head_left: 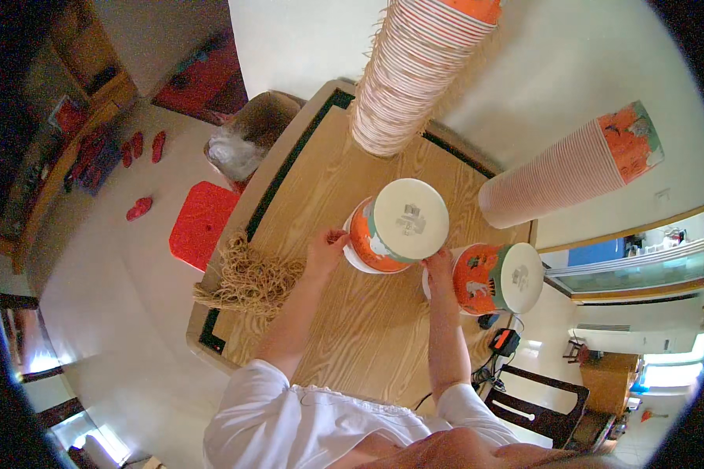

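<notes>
An orange paper bucket (370,238) stands bottom up on the wooden table, its round cream base (409,220) facing me. My left hand (327,252) pinches at the white rim on its left side. On the other side my right hand (440,266) is closed at the rim, its fingertips partly hidden by the bucket. Close to the right of that hand sits a second upturned orange bucket (477,279) with printed figures. A tangled bundle of tan twine cords (254,277) lies by my left forearm.
At the table's back rises a tall stack of nested buckets (414,74) with twine strands at its sides. Another stack (563,172) stands at the right, without visible twine. Left of the table are a red stool (203,225) and an open carton (266,117). A dark chair (536,402) is at right.
</notes>
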`<action>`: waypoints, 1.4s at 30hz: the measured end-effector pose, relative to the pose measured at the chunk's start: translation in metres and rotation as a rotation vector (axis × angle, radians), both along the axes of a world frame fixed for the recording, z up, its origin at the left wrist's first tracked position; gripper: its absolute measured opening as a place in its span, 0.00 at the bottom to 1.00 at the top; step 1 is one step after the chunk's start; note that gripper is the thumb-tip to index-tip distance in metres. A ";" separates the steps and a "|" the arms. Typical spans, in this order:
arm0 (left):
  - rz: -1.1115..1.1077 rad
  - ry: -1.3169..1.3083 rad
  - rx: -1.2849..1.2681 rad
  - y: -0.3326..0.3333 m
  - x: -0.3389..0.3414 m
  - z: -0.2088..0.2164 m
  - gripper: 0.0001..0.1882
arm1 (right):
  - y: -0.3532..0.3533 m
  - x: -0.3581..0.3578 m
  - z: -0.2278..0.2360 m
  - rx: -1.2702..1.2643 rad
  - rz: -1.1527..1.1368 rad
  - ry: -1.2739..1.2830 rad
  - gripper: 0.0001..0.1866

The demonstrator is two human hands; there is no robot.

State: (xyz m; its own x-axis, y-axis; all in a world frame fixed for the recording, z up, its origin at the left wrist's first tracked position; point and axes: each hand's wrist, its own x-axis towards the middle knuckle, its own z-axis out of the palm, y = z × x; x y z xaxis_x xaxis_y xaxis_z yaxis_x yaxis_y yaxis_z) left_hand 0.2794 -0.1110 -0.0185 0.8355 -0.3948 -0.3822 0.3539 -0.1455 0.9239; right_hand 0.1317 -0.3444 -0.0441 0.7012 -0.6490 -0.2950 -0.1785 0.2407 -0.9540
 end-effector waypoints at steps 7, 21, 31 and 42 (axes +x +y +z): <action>0.060 0.129 -0.145 0.007 0.000 0.018 0.08 | 0.054 0.020 0.100 0.058 -0.101 -0.177 0.15; -0.192 -0.263 -0.046 0.083 -0.086 0.085 0.08 | 0.106 -0.104 0.115 -0.056 0.099 -0.168 0.12; -0.123 -0.350 0.047 0.158 -0.200 0.046 0.13 | 0.190 -0.183 0.096 -0.160 0.185 -0.188 0.14; -0.010 -0.364 0.149 0.193 -0.220 -0.040 0.09 | 0.218 -0.199 0.099 -0.659 0.223 -0.010 0.15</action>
